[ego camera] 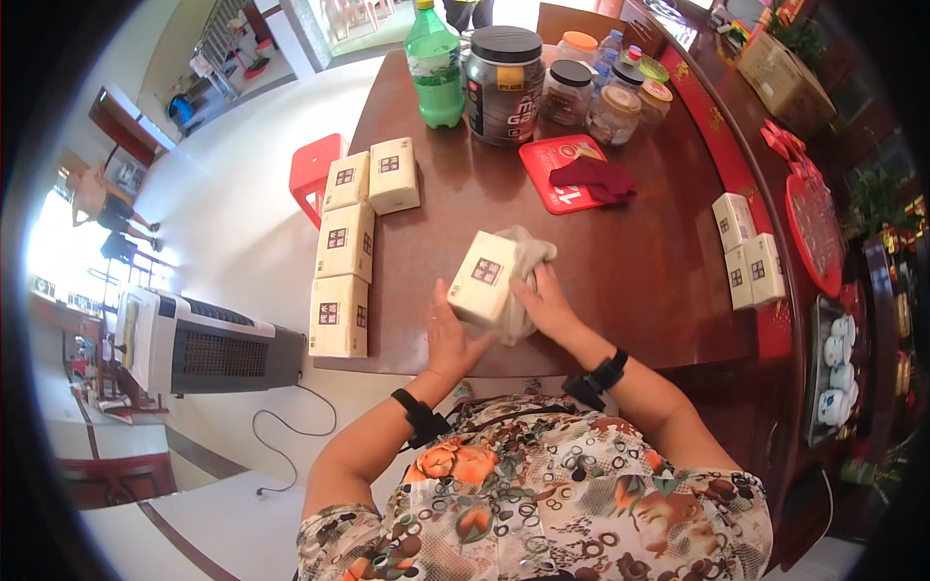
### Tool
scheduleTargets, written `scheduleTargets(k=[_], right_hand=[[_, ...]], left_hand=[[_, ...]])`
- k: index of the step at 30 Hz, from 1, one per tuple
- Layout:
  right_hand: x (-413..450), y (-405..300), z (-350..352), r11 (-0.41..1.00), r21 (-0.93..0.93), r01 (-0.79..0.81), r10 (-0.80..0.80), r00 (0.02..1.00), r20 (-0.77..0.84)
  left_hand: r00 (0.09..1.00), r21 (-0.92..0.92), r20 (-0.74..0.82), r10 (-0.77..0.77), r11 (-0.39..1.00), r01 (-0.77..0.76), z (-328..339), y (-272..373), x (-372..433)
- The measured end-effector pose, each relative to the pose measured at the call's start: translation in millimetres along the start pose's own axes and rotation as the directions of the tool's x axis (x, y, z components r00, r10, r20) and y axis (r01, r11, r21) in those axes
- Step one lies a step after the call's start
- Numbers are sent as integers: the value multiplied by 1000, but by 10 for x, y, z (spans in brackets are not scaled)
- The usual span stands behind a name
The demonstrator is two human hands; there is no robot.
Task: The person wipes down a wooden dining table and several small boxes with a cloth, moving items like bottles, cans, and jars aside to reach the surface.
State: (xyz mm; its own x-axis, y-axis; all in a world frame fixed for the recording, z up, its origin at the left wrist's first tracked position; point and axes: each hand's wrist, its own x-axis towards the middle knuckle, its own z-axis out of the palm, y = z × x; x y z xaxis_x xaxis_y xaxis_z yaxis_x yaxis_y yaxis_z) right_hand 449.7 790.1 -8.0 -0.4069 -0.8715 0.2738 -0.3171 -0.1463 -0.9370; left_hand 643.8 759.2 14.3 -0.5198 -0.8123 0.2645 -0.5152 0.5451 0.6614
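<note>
A cream tissue pack (482, 279) with a dark printed square lies tilted between my hands near the front of the dark red wooden table (596, 305). My left hand (452, 330) is at its lower left side, thumb and fingers spread around the corner. With my right hand (541, 294) I grip a beige cloth (519, 319), bunched against the pack's right side. Several similar tissue packs (344, 238) line the table's left edge, one (394, 174) beside the far end of that row. More small packs (755, 265) stand at the right.
A green bottle (434, 72), a large black-lidded tub (504, 87) and several jars (567, 93) stand at the far side. A maroon cloth (594, 180) lies on a red board (563, 200). Left of the table are a red stool (316, 167) and an air cooler (218, 345) with its cord.
</note>
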Motion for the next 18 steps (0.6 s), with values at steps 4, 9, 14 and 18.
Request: scheduleTargets(k=[4, 9, 14, 18], right_hand=[[621, 105, -237, 912, 233, -337, 285, 931, 227], [693, 93, -462, 879, 67, -472, 390, 792, 470], [601, 64, -533, 871, 136, -472, 344, 783, 519], [509, 299, -602, 912, 98, -399, 310, 825, 472]], left_hand=[[939, -87, 339, 52, 996, -23, 52, 107, -159], [919, 154, 292, 265, 935, -319, -87, 12, 187], [862, 260, 320, 392, 839, -478, -305, 263, 915], [620, 252, 584, 524, 610, -752, -143, 353, 1312]])
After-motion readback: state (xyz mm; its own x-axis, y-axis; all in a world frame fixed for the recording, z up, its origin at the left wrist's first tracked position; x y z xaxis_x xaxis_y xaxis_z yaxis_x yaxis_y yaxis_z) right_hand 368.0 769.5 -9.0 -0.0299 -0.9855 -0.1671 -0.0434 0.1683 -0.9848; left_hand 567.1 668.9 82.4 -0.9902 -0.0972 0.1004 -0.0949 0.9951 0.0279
